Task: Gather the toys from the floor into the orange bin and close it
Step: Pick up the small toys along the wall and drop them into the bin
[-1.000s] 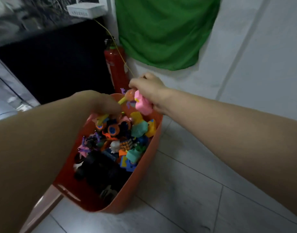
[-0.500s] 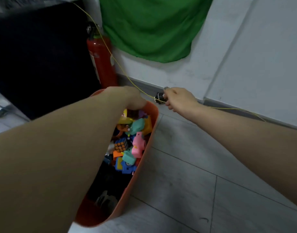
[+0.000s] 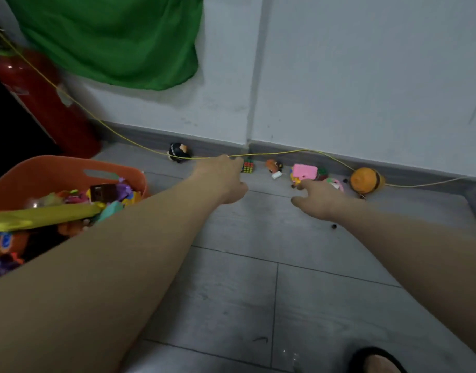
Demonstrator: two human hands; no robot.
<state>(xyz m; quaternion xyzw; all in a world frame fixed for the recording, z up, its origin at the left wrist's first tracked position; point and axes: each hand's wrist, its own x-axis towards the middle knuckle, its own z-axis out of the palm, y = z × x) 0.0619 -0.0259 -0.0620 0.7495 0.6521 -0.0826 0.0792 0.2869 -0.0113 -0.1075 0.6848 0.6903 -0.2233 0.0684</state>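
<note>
The orange bin [image 3: 56,168] stands at the left, full of mixed toys. Along the skirting lie a black round toy [image 3: 179,152], a small puzzle cube [image 3: 248,166], a small orange toy [image 3: 274,166], a pink block toy [image 3: 304,171], a pink-and-green toy [image 3: 335,183] and an orange ball toy [image 3: 366,179]. My left hand [image 3: 223,179] reaches out over the floor just left of the cube, fingers loosely curled, holding nothing. My right hand [image 3: 316,196] is stretched toward the pink block toy, fingers apart, empty.
A thin yellow cord [image 3: 285,152] runs low along the wall above the toys. A red fire extinguisher [image 3: 43,103] stands behind the bin. A green cloth [image 3: 110,39] hangs on the wall. A foot in a sandal [image 3: 376,362] shows at the bottom right.
The view has swung right from the bin to the wall. Both hands left the bin and now reach toward the toys on the floor; the right hand no longer holds the small dark thing.
</note>
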